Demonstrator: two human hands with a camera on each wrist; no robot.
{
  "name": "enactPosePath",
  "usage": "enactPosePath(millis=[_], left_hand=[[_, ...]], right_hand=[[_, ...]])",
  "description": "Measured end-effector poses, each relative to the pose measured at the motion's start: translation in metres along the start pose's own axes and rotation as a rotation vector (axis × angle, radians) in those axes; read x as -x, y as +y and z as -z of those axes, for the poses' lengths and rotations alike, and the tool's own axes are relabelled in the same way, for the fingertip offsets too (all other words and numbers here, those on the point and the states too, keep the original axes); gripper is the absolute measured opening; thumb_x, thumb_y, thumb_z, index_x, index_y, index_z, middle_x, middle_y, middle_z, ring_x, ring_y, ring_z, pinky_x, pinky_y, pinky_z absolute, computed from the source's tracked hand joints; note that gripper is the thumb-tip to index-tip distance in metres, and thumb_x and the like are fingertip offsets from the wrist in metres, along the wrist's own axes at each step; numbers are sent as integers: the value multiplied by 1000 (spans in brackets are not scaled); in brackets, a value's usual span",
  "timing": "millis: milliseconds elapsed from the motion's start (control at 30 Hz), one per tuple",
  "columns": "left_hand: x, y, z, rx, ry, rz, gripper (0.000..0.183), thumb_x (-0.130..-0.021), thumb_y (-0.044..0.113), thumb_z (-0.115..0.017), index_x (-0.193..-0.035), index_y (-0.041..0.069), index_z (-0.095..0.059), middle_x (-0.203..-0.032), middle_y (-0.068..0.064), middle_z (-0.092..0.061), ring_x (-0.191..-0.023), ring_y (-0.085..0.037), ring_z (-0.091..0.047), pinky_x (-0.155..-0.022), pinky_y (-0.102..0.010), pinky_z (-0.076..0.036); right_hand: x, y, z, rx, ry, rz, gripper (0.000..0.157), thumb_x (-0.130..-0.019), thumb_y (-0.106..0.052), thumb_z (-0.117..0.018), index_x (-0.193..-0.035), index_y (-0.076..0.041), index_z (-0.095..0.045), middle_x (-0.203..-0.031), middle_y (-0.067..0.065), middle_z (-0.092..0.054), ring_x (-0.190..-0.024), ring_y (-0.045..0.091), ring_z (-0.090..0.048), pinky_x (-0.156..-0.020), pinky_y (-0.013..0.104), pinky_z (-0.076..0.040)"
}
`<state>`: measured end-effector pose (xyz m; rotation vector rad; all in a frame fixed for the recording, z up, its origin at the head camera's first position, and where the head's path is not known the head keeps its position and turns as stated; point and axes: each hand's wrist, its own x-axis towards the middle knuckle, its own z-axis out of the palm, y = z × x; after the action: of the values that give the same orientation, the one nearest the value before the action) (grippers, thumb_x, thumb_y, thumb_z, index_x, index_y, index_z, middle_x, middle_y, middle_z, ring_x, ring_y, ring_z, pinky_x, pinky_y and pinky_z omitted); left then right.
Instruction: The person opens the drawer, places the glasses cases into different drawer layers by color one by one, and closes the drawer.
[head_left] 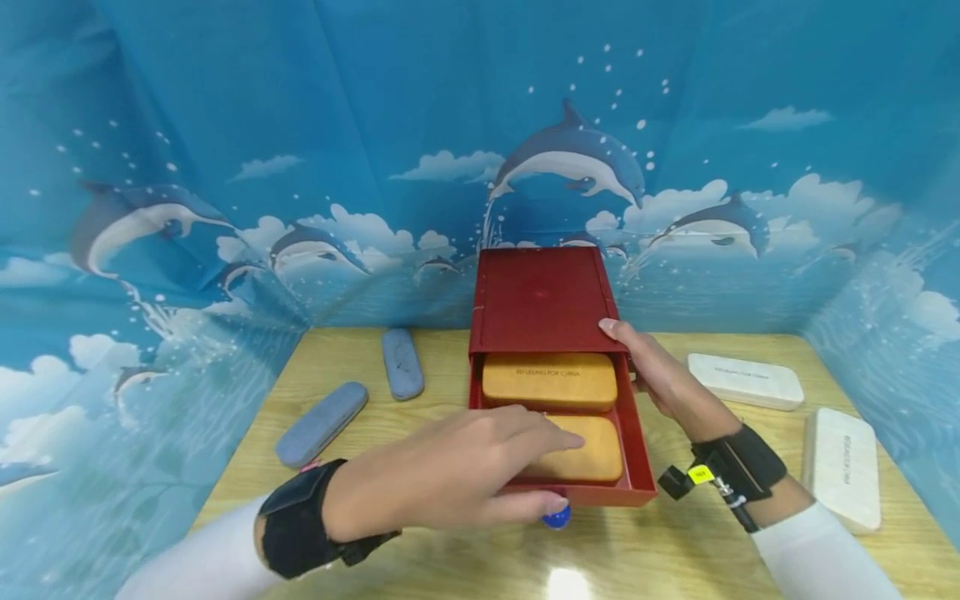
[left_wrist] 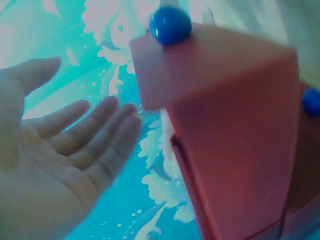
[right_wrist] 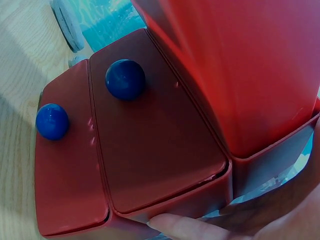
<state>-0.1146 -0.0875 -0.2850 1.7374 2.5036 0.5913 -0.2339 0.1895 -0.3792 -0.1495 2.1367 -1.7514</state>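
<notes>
Left hand [head_left: 465, 467] loose, holding nothing, over pulled-out drawer [head_left: 635, 450]; two tan cases [head_left: 550, 381] already inside, drawer not yet closed. My right hand [head_left: 663, 371], fingers extended, rests against red cabinet [head_left: 542, 298].

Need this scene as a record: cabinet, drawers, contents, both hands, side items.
cabinet: red drawer cabinet
open: top drawer
closed: middle drawer, bottom drawer
contents: rear yellow case, front yellow case
left hand: over front yellow case, contact unclear
right hand: thumb on cabinet top, finger against its side
table left: far blue-grey case, near blue-grey case
table right: far white case, near white case
</notes>
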Motion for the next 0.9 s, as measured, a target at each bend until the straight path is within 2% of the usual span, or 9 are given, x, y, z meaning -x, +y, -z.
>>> enactPosePath(millis=[133, 200, 267, 367, 567, 633, 700, 900], left_hand=[[6, 5, -7, 257, 24, -32, 39, -98, 32, -53, -133, 16, -49, -121, 4, -59, -104, 5, -50, -86, -15, -44], [8, 6, -11, 382, 2, -27, 36, -98, 27, -54, -132, 16, -51, -115, 5, -62, -95, 6, -53, -77, -14, -46], [11, 8, -14, 488, -48, -8, 34, -98, 23, -54, -131, 16, -52, -110, 5, -64, -90, 6, -54, -71, -14, -48], [15, 7, -21, 650, -129, 39, 31, -99, 21, -51, -130, 16, -52, -109, 6, -64, -92, 5, -56, -74, -17, -49], [27, 4, -37, 1028, -230, 163, 31, -101, 23, -44, -128, 12, -52, -115, 0, -63, -100, -6, -58, -88, -27, -48], [30, 4, -45, 1100, -259, 188, 31, -102, 24, -42, -129, 12, -51, -118, -2, -63, -99, -7, -59, -86, -29, -49], [33, 3, -54, 1131, -279, 218, 32, -102, 26, -41, -129, 11, -51, -117, -2, -63, -96, -7, -60, -83, -29, -51], [37, -5, -87, 1098, -287, 250, 36, -104, 32, -35, -126, 11, -54, -111, 1, -64, -90, -3, -60, -78, -28, -52]], right_hand=[[0, 0, 0, -8, 1, 6, 68, -95, -62, -37, -136, -8, -43, -122, 20, -53, -100, 30, -58, -76, 46, -53], [0, 0, -1, -6, 1, 7, 68, -95, -62, -37, -135, -7, -43, -121, 20, -53, -99, 30, -58, -75, 46, -53], [0, -1, -1, -2, 0, 9, 68, -95, -62, -37, -135, -7, -43, -122, 20, -52, -99, 30, -58, -75, 46, -53], [0, -1, -2, -2, -1, 13, 68, -95, -62, -38, -136, -8, -42, -123, 20, -52, -100, 30, -57, -75, 46, -53], [0, -1, -2, -14, -10, 9, 68, -95, -62, -37, -136, -8, -42, -124, 20, -51, -102, 30, -57, -76, 46, -53], [0, -2, -1, -11, -10, 5, 69, -94, -62, -37, -137, -8, -42, -124, 20, -51, -102, 30, -56, -77, 46, -53], [0, -2, -1, -4, -9, 3, 69, -94, -63, -37, -137, -9, -41, -125, 20, -50, -103, 31, -56, -76, 45, -53], [2, -1, 0, 0, -7, 1, 69, -94, -63, -37, -138, -10, -41, -125, 20, -50, -103, 31, -56, -76, 45, -52]])
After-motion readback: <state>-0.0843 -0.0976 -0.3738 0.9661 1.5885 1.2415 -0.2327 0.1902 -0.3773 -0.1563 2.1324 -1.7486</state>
